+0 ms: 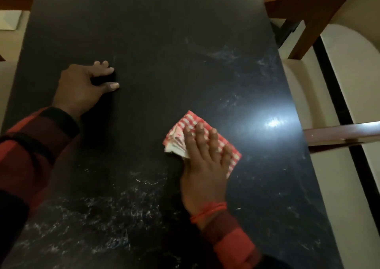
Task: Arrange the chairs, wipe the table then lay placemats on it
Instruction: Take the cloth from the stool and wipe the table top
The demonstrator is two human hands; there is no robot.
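Black stone-look desk [164, 42], glossy, fills most of the head view. Pale smears and streaks show on its surface, thickest on the near side below both hands and again beyond the right hand toward the far right edge. A bright glare spot [273, 122] sits on the desk just right of the right hand.

Right hand [203, 166]: palm down, fingers spread and laid flat, pressing a folded red-and-white checked cloth [181, 133] against the desk. Cloth lies directly under the fingers, sticking out past the fingertips and to both sides; its folded layers show at the thumb side. Not a pinch, the grip is flat and open, cloth held by pressure only. Red thread band [207, 212] around this wrist, red and dark sleeve cuff [230, 240] behind it.

Left hand [82, 85]: well to the left of the cloth hand and farther up the desk, near the left edge. Palm on the surface, fingers partly curled with a gap between thumb and forefingers; nothing seen in this grip. Red and black striped sleeve [30, 145] runs back to the lower left.

Wooden chair [308, 7] stands off the far right corner of the desk, beyond the cloth hand. A second wooden rail [341, 133] meets the right desk edge just right of the glare. Pale floor [349, 63] with a dark stripe lies to the right.
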